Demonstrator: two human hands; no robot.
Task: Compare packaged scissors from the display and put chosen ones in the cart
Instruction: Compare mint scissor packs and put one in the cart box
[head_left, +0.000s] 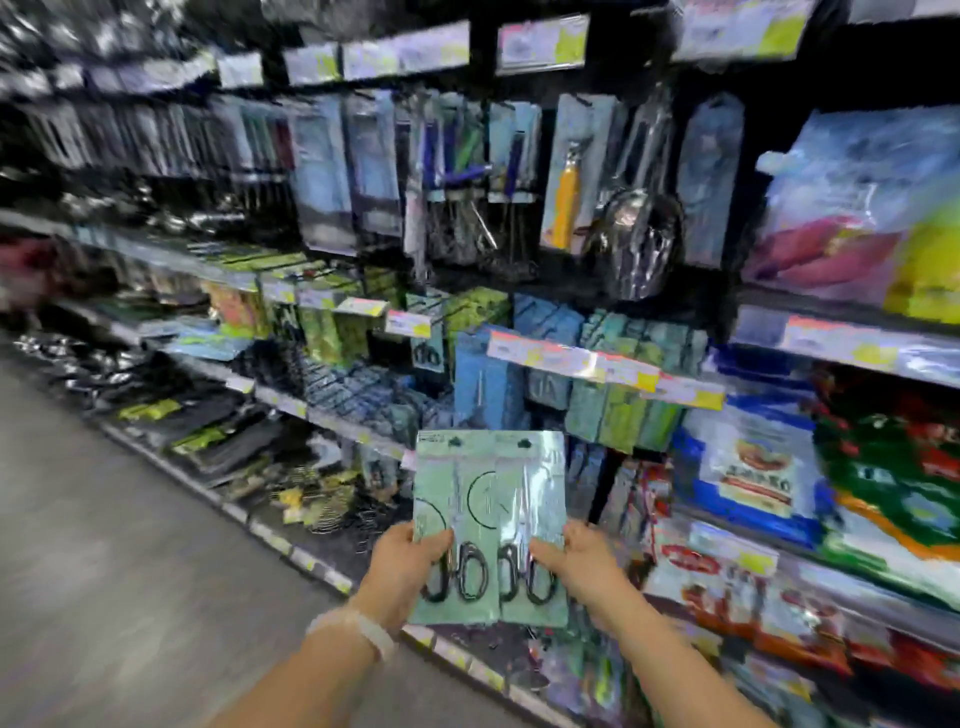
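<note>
I have two packs of scissors up in front of me, side by side and overlapping a little at the middle. My left hand (410, 558) pinches the left pack (456, 525) at its lower left edge, thumb on the front. My right hand (574, 558) holds the right pack (532, 519) the same way at its lower right edge. Both packs are pale green cards under clear plastic, and each shows dark looped handles near the bottom. The picture is too blurred for me to read any print or to tell the two pairs apart.

Behind the packs is the display (519, 364), with hanging tools above and rows of blue and green packs on the shelf below, fronted by price tags (597, 364). To my right are bags (857, 208) in bright colours. The aisle floor (104, 519) runs off to my left. There is a pale band (358, 626) on my left wrist.

As for progress, I judge that I am in the middle of the comparing: the two packs are off the hooks and held up together, so the picking is done for these. What is left is to choose and to put the chosen pack in the cart. No cart shows in this view, so I cannot say where it stands or whether anything is in it already.
</note>
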